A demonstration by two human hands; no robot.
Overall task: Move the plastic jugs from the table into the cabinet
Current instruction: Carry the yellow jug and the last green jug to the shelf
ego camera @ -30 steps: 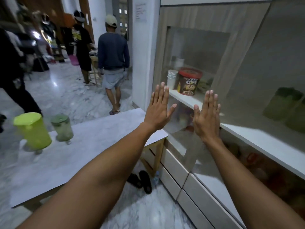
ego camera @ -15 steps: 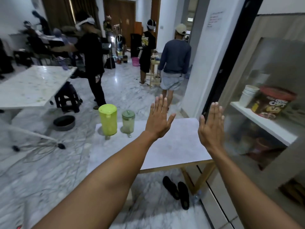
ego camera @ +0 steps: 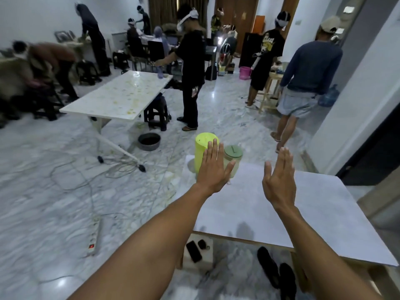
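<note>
marble floor [ego camera: 54, 213] in grey and white runs under everything, and nearest the camera a pair of dark sandals [ego camera: 277, 276] lies on it beneath the near edge of the table [ego camera: 313, 213], beside a low box with a black phone [ego camera: 193, 251] on top. a white power strip [ego camera: 94, 238] and loose cables trail across the floor to the left. both bare forearms reach forward over the pale grey tabletop; the left hand [ego camera: 213, 169] and the right hand [ego camera: 279, 180] are spread flat with fingers straight and together, palms facing away, and neither has hold of anything. the tabletop between the hands and its near edge is bare, as is its right half. at the far left corner of the table stand the two plastic jugs, both upright with their long axes vertical: the yellow-green jug [ego camera: 202, 152], taller, and just to its right the clear jug with a green lid [ego camera: 233, 156], shorter. the left hand's fingers overlap both jugs in view; whether they touch cannot be told. the jugs sit close to the table's far and left edges. beyond, on the floor, a dark round basin [ego camera: 149, 141] rests by a white folding table [ego camera: 121, 96] with a stained top. further off several people stand or bend about the room, one in a blue top [ego camera: 311, 68] near the white wall at right, and a pink bucket [ego camera: 245, 72] sits far back.
</note>
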